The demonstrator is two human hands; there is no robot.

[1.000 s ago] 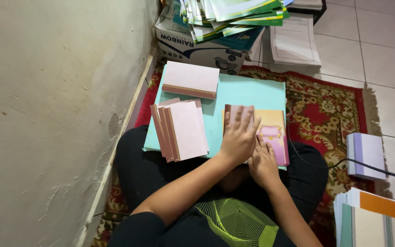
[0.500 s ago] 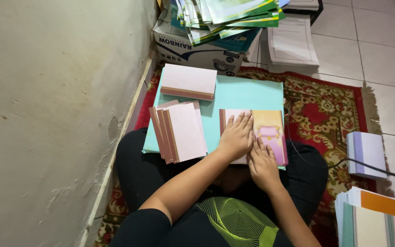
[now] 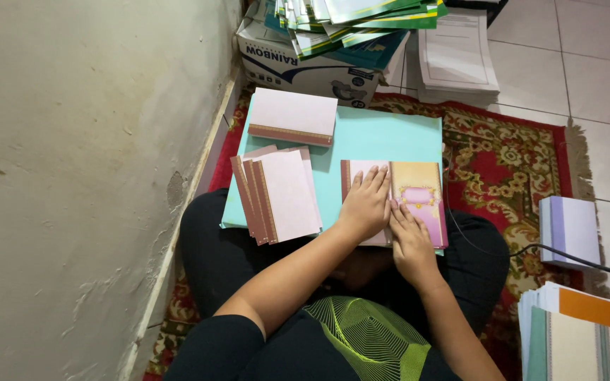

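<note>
A: Head view, setting. What lies under the work?
B: A person sits against a pale wall (image 3: 72,176) on a red patterned rug (image 3: 524,162) over white floor tiles. A turquoise board (image 3: 383,137) rests across the lap; all places below are given relative to it.

A: What lies on the board?
B: At its far left corner, a pink card stack (image 3: 294,115) with a brown band. At its near left, a fanned pile of pink cards (image 3: 277,194). At its near right, an open card (image 3: 418,197), pink and yellow with a brown edge strip.

A: The hands?
B: The left hand (image 3: 365,204) lies flat, fingers spread, pressing the open card's left half; it grips nothing. The right hand (image 3: 411,243) rests flat just beside it, fingers extended along the card's middle fold, also gripping nothing.

A: Beyond the board?
B: Past its far edge, a cardboard box (image 3: 305,63) under stacked green booklets (image 3: 354,17), and white paper sheets (image 3: 457,53). To its right, a lilac paper block (image 3: 570,229) and a black cable (image 3: 573,257).
</note>
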